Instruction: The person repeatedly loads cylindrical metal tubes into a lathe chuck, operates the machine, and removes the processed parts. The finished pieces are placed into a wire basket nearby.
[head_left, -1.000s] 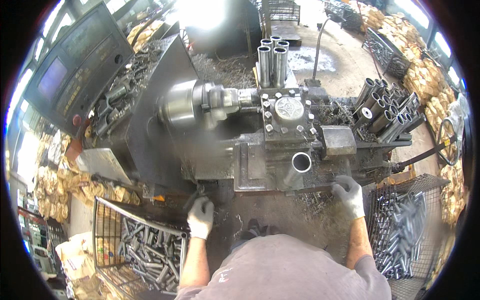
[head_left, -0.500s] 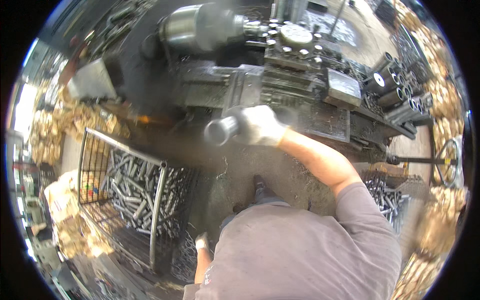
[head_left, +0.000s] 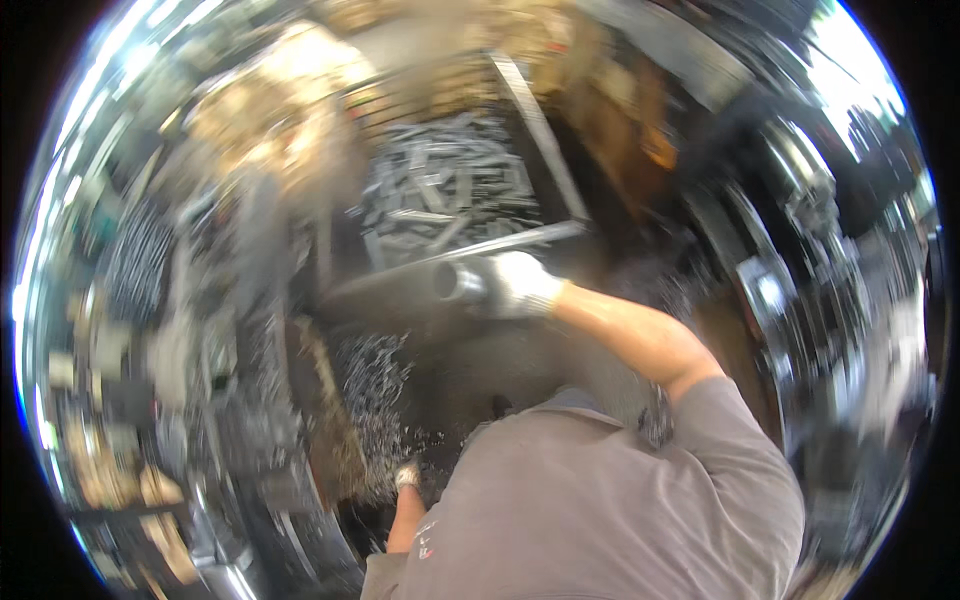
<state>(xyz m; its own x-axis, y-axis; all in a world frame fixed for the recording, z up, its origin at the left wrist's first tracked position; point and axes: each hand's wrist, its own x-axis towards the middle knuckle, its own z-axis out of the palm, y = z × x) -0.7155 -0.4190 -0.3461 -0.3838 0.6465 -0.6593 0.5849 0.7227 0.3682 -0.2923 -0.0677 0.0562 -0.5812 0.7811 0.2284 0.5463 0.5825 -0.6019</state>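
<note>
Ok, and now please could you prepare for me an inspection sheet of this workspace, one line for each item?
Surface: dark floor, partly strewn with shavings.
Job's things: metal tube, open end toward the picture's left, by the bin's near rim; contact unclear.
Clutter: shavings left of centre; heaped metal pieces inside the bin.
Grips: right grip, gloved, closed around the tube; left grip, gloved, low beside the shavings, opening unclear.
Cables: nothing seen, but blur is strong.
Surroundings: blurred machine at right, brown bundles at upper left.
</note>
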